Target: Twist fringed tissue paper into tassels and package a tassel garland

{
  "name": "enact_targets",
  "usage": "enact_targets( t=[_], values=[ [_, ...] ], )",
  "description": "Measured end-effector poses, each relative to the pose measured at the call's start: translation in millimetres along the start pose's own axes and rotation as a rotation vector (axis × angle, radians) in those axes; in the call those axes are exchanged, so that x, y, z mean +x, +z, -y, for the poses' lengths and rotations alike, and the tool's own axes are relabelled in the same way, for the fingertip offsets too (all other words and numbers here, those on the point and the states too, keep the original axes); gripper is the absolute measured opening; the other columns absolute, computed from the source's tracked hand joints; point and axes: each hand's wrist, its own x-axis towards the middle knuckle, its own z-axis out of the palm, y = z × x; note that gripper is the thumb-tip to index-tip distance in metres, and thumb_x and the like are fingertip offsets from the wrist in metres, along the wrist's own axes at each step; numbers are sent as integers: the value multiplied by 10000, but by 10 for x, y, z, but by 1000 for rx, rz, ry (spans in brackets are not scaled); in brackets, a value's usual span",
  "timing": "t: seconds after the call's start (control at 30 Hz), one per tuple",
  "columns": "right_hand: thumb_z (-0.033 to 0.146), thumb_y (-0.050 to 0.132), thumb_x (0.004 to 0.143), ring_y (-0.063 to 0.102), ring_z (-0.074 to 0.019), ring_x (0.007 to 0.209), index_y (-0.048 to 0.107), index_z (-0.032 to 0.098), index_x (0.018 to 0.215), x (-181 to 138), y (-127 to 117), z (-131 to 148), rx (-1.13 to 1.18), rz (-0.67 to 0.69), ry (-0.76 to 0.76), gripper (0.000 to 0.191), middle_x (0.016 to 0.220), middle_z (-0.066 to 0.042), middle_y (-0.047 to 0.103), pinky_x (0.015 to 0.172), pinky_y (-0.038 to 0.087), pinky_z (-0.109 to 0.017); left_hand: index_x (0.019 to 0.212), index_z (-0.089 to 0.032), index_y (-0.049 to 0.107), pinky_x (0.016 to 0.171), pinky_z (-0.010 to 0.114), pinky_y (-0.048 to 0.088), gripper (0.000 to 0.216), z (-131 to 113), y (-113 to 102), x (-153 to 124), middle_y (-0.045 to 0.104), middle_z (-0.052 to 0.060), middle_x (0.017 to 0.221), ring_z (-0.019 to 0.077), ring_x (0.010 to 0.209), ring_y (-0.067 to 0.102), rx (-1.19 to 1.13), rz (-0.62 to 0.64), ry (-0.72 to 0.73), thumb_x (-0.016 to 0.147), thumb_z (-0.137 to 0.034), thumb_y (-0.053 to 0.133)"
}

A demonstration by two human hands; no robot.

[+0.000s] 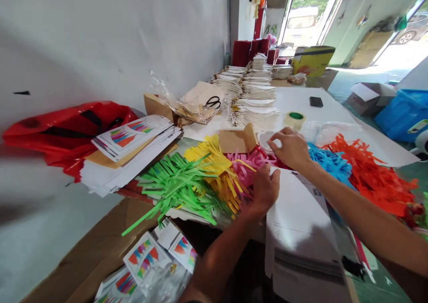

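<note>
White cards (147, 256) lie nearest, lower left, with a white stack (297, 209) to their right. Beside the stack, the left hand (266, 188) curls at the pink strips (241, 164); I cannot tell whether it grips any. Just beyond, the right hand's (290, 148) bent fingers meet a white disc (265, 139), their hold unclear. Farther: tape (295, 119), phone (316, 101), paper piles (256, 111).
</note>
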Motion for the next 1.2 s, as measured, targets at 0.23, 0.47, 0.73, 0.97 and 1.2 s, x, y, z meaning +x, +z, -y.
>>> enact_targets(
  t=[0.23, 0.47, 0.73, 0.97, 1.2],
  values=[
    [308, 685, 913, 607, -350, 1187, 776, 91, 1192, 674, 435, 604, -103, 215, 52, 365, 1239, -258, 694, 975, 418, -434, 870, -221, 606, 725, 335, 391, 63, 87, -71, -79, 580, 11, 760, 191, 710, 520, -178, 93, -107, 910, -246, 648],
    [307, 507, 1007, 688, -309, 1062, 769, 142, 1163, 583, 86, 472, -54, 107, 107, 346, 1251, -202, 685, 787, 481, -374, 932, -217, 660, 693, 288, 408, 130, 60, -248, -117, 596, -12, 770, 168, 723, 525, -354, 84, -202, 910, -345, 646],
    [371, 622, 980, 706, -221, 870, 708, 191, 976, 86, -690, -105, 371, -379, -93, 200, 1068, -96, 679, 657, 543, -311, 830, -200, 658, 767, 274, 411, 196, -594, -569, -130, 647, -3, 810, 165, 808, 569, -286, 6, 113, 951, -328, 571],
    [454, 740, 946, 718, -186, 749, 735, 233, 931, -316, -1189, -760, 678, -435, -54, 221, 864, -21, 756, 673, 577, -311, 771, -196, 621, 653, 264, 357, 395, -993, -423, -136, 571, -32, 698, 139, 698, 512, -88, 186, 262, 1006, -512, 575],
    [589, 814, 809, 698, -183, 673, 719, 210, 862, -369, -1188, -1088, 996, -549, 131, 394, 751, -15, 722, 644, 619, -336, 836, -196, 653, 774, 313, 497, 245, -570, 474, 338, 714, 75, 847, 222, 847, 687, 109, 14, 126, 1007, -246, 485]
  ],
)
